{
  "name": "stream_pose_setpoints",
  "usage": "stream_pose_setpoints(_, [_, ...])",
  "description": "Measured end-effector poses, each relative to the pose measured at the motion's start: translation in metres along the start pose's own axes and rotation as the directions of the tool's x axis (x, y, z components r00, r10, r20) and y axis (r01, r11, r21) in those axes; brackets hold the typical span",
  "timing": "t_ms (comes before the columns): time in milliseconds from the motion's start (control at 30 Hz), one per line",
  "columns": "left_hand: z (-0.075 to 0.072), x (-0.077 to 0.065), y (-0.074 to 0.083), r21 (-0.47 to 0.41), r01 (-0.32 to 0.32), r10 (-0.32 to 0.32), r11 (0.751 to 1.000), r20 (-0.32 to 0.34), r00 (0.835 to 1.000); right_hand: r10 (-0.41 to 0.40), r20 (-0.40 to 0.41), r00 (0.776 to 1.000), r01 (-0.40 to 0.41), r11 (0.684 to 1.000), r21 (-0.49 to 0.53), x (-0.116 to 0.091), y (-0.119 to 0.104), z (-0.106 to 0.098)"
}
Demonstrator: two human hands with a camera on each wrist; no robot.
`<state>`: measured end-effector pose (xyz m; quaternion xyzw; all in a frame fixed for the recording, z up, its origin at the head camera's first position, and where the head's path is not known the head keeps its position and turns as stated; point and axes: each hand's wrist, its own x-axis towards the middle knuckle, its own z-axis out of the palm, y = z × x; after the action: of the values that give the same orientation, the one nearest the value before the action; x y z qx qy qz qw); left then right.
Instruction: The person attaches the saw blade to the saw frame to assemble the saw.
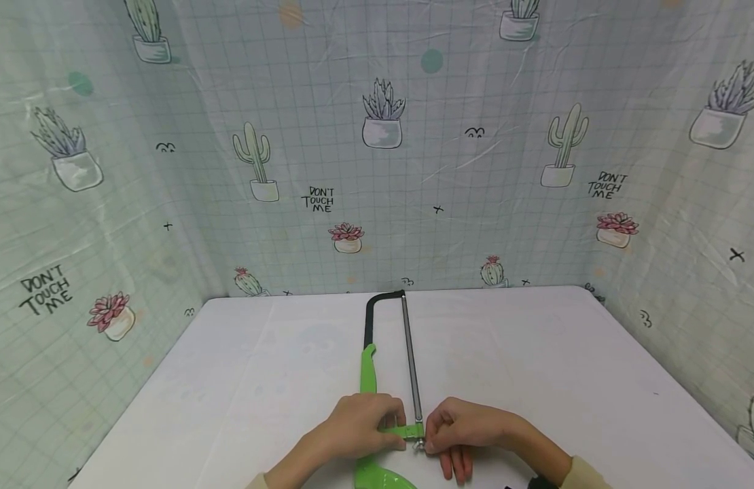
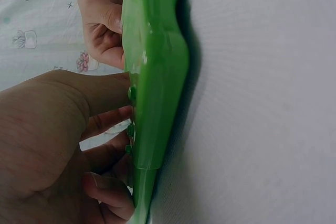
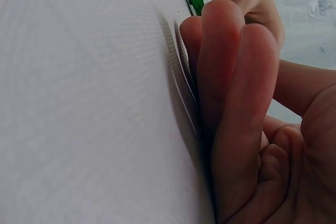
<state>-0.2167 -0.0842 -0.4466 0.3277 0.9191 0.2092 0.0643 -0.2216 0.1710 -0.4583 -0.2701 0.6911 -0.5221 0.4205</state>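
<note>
Hacksaw (image 1: 368, 370): one, lying on the desk (image 1: 505, 360); probably light and stiff, its glossy green finish slightly slick.
Blade (image 1: 411, 360): one; likely sharp, so I'd grip the frame.
Left hand (image 1: 361, 426): my fingers curl round the one green crossbar (image 1: 409, 431).
Right hand (image 1: 471, 424): fingers beside one wing nut (image 1: 419, 445); whether pinching, I cannot tell.
</note>
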Motion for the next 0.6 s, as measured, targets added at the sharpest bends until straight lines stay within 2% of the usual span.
stream_pose_setpoints(600, [0.0022, 0.0008, -0.0007, -0.002, 0.006, -0.006, 1.0, 0.002, 1.0, -0.001, -0.015, 1.0, 0.001, 1.0, 0.006, 0.0, 0.0006, 0.001])
